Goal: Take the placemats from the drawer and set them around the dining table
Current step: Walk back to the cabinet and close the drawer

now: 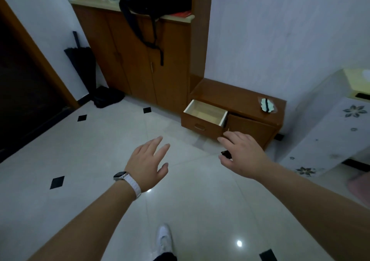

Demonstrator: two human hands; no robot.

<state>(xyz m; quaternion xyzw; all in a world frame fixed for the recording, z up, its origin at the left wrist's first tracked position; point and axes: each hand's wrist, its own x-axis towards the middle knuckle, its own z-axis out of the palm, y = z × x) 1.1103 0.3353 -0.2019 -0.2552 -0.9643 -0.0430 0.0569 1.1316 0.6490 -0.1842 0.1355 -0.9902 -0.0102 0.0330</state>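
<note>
1. A glossy tiled floor [100, 160] lies under a white shoe [164, 238]; a slip could be caused by a hurried step.
2. The left hand [149, 163] and the right hand [242, 154] are held out with fingers spread. Nothing is gripped or touched by either.
3. The drawer [202, 126] of the low cabinet [236, 96] is pulled out, just beyond the right hand. A shin or knuckle could be knocked on its projecting corner if the approach is misjudged.
4. No placemats are seen: the visible inside of the drawer looks bare, and the strip behind its front panel is hidden. Time could be lost on an empty drawer.
5. A small patterned item [267, 104] on the cabinet top could be swept off by a careless arm.
6. A backpack [152, 0] is hung over the tall cabinet [136, 60], well apart; little risk is judged there.
</note>
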